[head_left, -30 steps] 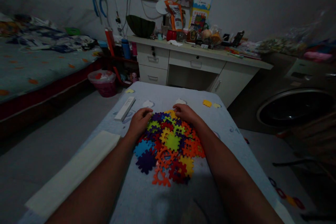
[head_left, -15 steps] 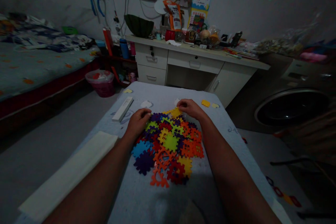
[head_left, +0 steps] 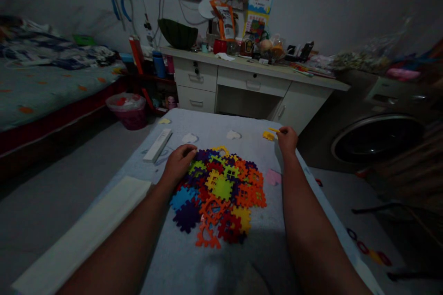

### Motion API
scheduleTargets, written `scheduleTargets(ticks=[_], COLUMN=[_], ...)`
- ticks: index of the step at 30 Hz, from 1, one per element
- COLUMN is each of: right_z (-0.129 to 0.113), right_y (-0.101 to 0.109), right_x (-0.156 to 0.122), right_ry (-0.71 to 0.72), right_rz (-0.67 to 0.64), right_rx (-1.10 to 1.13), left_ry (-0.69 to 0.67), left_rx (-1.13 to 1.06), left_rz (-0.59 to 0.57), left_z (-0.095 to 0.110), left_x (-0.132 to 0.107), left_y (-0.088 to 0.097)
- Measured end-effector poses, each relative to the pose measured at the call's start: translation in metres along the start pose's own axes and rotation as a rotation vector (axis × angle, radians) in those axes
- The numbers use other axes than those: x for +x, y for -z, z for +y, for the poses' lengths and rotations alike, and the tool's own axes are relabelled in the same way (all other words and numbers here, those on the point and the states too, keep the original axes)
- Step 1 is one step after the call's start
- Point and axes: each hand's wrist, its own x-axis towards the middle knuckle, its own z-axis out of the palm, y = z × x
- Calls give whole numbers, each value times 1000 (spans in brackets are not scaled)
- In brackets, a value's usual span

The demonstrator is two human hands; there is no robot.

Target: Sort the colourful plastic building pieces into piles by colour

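A heap of colourful toothed plastic building tiles lies in the middle of the cloth-covered table. My left hand rests at the heap's far left edge. Its fingers are curled together beside purple tiles; whatever is between the fingertips is hidden. Out at the far right, my right hand pinches a yellow tile, seen nearly edge-on. Just below that tile, another yellow tile lies flat on the cloth.
Heart-shaped patches mark the cloth, one of them pink. A long white box sits left of the heap, a pale flat strip nearer me. Beyond stand a cluttered desk and a washing machine.
My right hand has moved right from the heap's far edge, carrying a yellow tile to the loose yellow one. My left hand stays by the heap. The view has shifted slightly.
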Motion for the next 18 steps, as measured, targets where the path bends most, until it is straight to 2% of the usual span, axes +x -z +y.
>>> scheduleTargets(ticks=[3,6,12,18], right_z=[16,23,27,26], right_y=[-6,-13,-17,-15], right_x=[-6,-13,-17,-20], right_ry=[26,41,55,97], right_rz=[23,-15,-196,-222], right_rx=[-87,-168,-361,-371], left_ry=[4,6,8,-4], left_rx=[8,8,6,26], left_rz=[-4,-10,-25,-17], left_z=[-1,-2,-1,0], left_x=[0,0,-1,-1], left_y=[0,-1,0,0])
